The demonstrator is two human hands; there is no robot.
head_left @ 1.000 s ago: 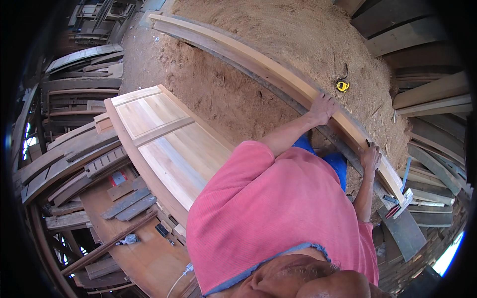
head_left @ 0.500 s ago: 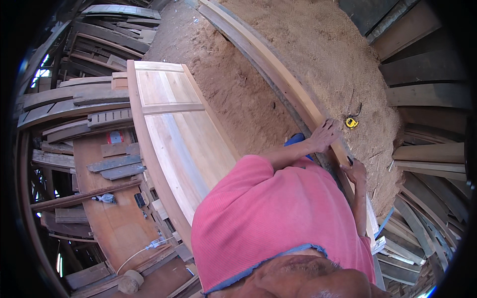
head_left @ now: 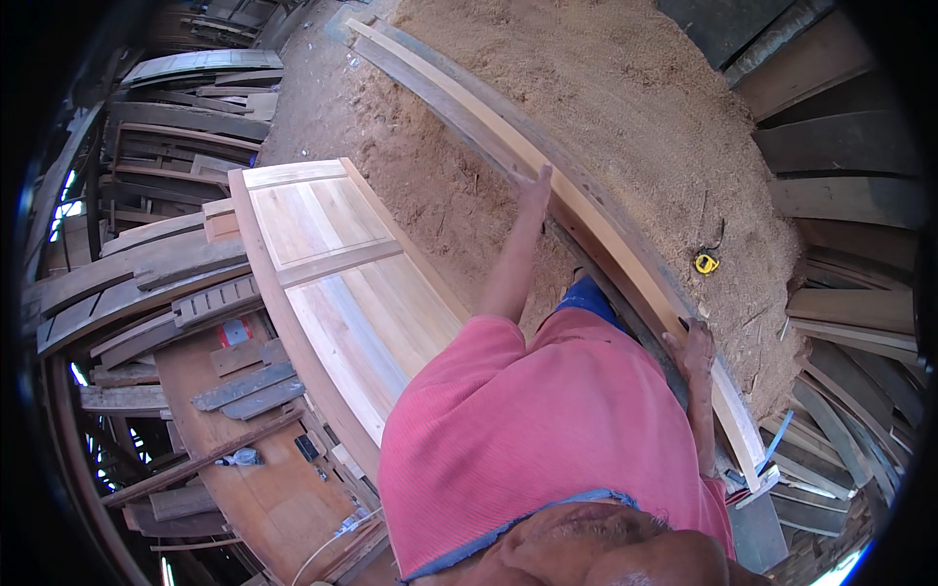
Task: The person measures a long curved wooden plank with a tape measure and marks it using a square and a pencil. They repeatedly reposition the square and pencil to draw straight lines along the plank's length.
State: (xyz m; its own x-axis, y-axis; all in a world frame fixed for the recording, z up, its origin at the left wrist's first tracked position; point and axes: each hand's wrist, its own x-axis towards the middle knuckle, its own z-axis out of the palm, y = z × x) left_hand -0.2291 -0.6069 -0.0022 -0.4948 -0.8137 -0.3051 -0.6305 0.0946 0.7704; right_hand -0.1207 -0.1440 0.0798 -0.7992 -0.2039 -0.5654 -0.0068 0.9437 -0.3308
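A long pale wooden beam runs from the far left to the near right, on a greyish plank. My left hand is stretched out to the beam's near side, fingers apart, at about its middle. Closer to me, my right hand is at the beam's edge, fingers bent. A small dark pen-like stick pokes out from those fingers; most of it is hidden.
Left of me lies a panelled wooden door. A yellow tape measure rests on sawdust beyond the beam. Stacked boards line the right side; more timber and a brown sheet are at left.
My left hand has slid away from my right hand, farther along the beam toward its far end. My right hand remains by the near part. The view has shifted slightly.
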